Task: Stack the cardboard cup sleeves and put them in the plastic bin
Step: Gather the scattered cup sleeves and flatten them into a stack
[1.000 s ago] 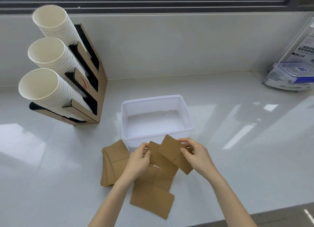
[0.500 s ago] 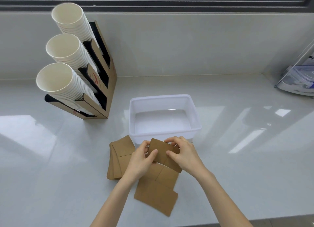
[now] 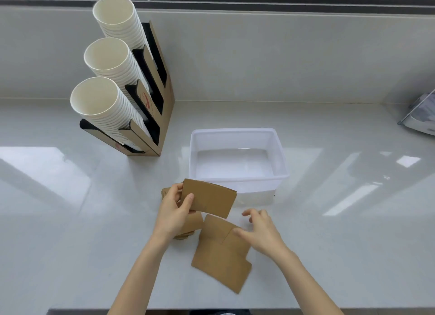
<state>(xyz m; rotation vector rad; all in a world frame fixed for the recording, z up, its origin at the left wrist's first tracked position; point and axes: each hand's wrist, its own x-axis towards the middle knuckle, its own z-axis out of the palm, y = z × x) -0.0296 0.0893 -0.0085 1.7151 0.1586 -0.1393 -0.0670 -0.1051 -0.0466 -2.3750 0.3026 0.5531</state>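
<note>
A flat brown cardboard cup sleeve point(image 3: 209, 198) is held by its left end in my left hand point(image 3: 173, 212), lifted just in front of the white plastic bin point(image 3: 279, 158). The bin has nothing in it. Below the held sleeve, loose sleeves point(image 3: 221, 251) lie overlapping on the counter. My right hand point(image 3: 260, 231) hovers over their right edge with fingers spread, its thumb touching the top one. A small stack of sleeves point(image 3: 166, 192) lies mostly hidden under my left hand.
A cardboard dispenser rack point(image 3: 153, 107) with three tilted columns of white paper cups point(image 3: 103, 102) stands at the back left. A clear plastic container point(image 3: 421, 119) sits at the far right edge. The counter's front edge runs just below my forearms.
My right hand has let go of the sleeve and moved down to the loose sleeves on the counter. My left hand now holds the sleeve alone. The view shifted left.
</note>
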